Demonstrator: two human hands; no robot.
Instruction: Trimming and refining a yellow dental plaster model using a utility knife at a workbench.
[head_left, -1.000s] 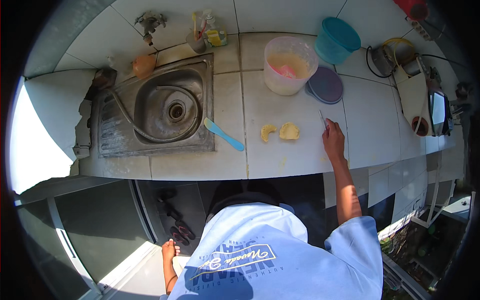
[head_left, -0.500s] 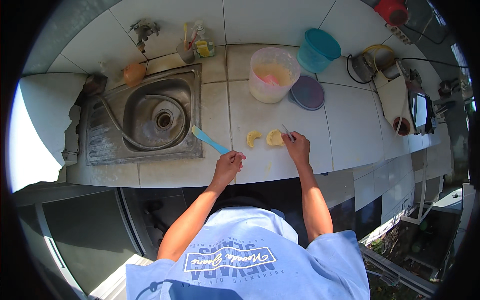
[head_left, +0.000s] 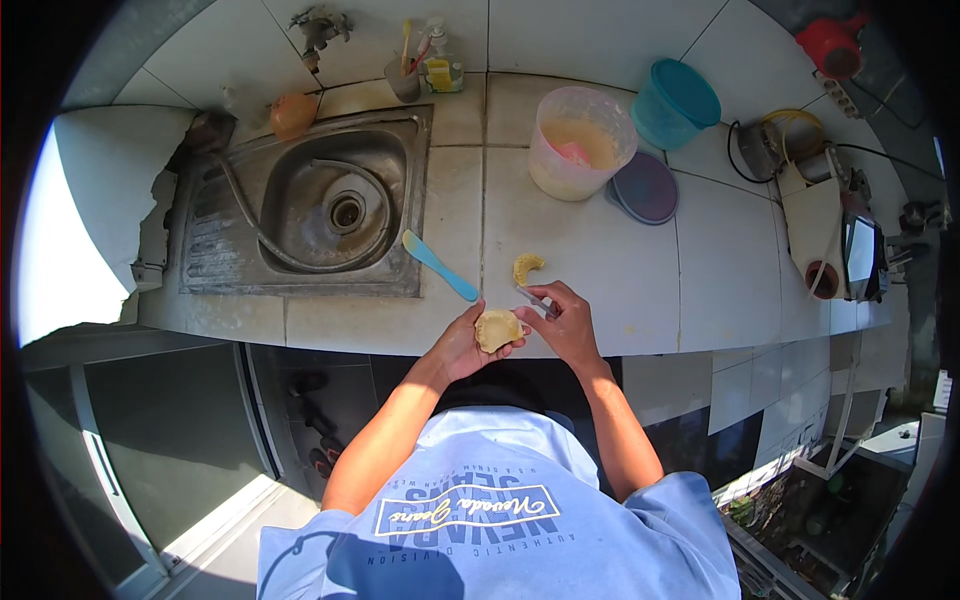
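Observation:
My left hand cradles a pale yellow plaster-like cast with a rounded outline, just in front of the counter edge. Between the fingers of my right hand is a slim grey metal tool, its exact kind too small to tell. The right fingertips are at the cast's right side. Beyond the right hand, a yellow crescent-shaped cast lies on the tiles. A light blue spatula with a pale, smeared blade rests on the counter, its handle end close to my left fingers.
A steel sink with a hose is at left. At the back stand a translucent tub of pale powder, a teal lidded container, a purple-grey lid, a soap bottle and a cup. A white machine stands at right.
My left hand has let go of the spatula and now holds the rounded cast, which was lying on the counter. My right hand, still with the metal tool, has come left and nearer to me.

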